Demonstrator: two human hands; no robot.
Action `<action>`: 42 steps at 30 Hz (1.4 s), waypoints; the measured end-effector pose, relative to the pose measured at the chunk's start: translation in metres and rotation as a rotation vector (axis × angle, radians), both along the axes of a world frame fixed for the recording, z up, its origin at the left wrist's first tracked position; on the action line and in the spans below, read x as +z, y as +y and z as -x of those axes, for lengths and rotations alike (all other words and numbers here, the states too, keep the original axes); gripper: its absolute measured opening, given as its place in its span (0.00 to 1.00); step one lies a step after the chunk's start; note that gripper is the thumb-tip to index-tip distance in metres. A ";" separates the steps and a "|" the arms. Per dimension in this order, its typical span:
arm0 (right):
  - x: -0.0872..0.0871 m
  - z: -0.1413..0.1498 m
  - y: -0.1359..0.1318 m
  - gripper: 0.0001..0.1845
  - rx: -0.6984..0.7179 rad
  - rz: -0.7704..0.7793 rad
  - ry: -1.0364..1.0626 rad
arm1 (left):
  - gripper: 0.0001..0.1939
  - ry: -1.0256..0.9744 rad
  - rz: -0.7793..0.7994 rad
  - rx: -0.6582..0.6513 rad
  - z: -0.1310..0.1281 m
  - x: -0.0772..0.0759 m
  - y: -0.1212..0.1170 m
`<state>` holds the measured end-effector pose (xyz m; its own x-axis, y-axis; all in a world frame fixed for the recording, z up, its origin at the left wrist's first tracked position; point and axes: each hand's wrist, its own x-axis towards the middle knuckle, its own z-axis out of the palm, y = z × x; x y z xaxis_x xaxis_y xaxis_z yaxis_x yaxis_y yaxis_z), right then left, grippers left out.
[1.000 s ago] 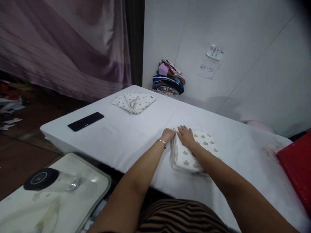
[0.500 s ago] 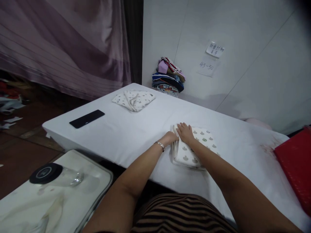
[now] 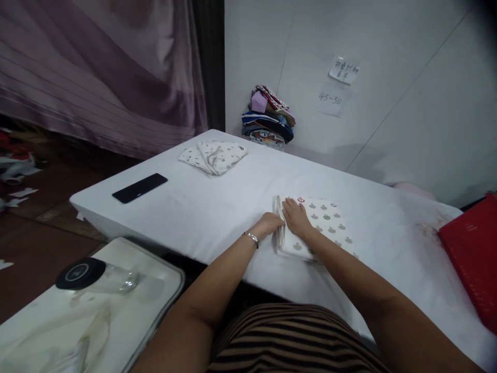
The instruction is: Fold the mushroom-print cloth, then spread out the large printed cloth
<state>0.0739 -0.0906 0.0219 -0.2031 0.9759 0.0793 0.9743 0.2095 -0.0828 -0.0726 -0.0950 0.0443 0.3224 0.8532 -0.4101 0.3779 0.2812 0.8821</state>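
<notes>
A folded white cloth point(image 3: 330, 228) printed with grey shapes and a few small coloured marks lies on the white-covered table point(image 3: 248, 197). My right hand point(image 3: 297, 217) rests flat on its upper left part, fingers stretched out. At the cloth's left edge, my left hand point(image 3: 271, 223) has its fingers closed around the folded layers; a bracelet point(image 3: 252, 239) circles that wrist. Farther back on the left lies another folded white cloth point(image 3: 215, 157) with a small dark print, out of reach of both hands.
A black phone-like slab point(image 3: 140, 188) lies near the table's left end. A clear bottle with a black lid point(image 3: 81, 273) lies on a pale side surface point(image 3: 128, 316). At right sits a red object point(image 3: 471, 254). Folded fabrics point(image 3: 267, 116) are stacked by the wall.
My right hand has shifted slightly down and right over the cloth, uncovering a red mark near its top edge. My left hand stays at the left edge. The camera view has tilted a little.
</notes>
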 end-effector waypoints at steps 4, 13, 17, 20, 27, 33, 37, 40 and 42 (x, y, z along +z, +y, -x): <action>0.002 0.003 0.000 0.24 -0.019 -0.002 0.029 | 0.10 -0.067 0.058 -0.046 0.004 -0.004 -0.013; 0.011 0.009 -0.014 0.24 -0.017 0.039 0.046 | 0.11 -0.182 0.134 -0.002 0.019 -0.014 -0.024; 0.005 0.014 -0.019 0.24 -0.018 0.059 0.030 | 0.11 -0.155 0.117 0.010 0.017 -0.013 -0.034; 0.003 0.017 -0.019 0.24 -0.036 0.054 0.031 | 0.11 -0.138 0.081 -0.036 0.016 -0.011 -0.040; 0.013 0.015 -0.023 0.25 -0.043 0.074 0.055 | 0.21 -0.335 0.213 -0.102 0.026 -0.015 -0.045; 0.021 0.002 -0.059 0.25 -0.030 0.083 0.064 | 0.20 -0.339 0.186 -0.079 0.030 -0.021 -0.048; 0.014 0.003 -0.074 0.23 -0.032 0.109 0.024 | 0.16 -0.257 0.085 -0.128 0.031 -0.022 -0.053; 0.008 0.008 -0.074 0.23 -0.040 0.076 -0.002 | 0.12 -0.238 -0.045 -0.173 0.034 -0.023 -0.056; 0.004 0.011 -0.073 0.24 -0.042 0.048 -0.011 | 0.10 -0.238 -0.121 -0.182 0.037 -0.026 -0.057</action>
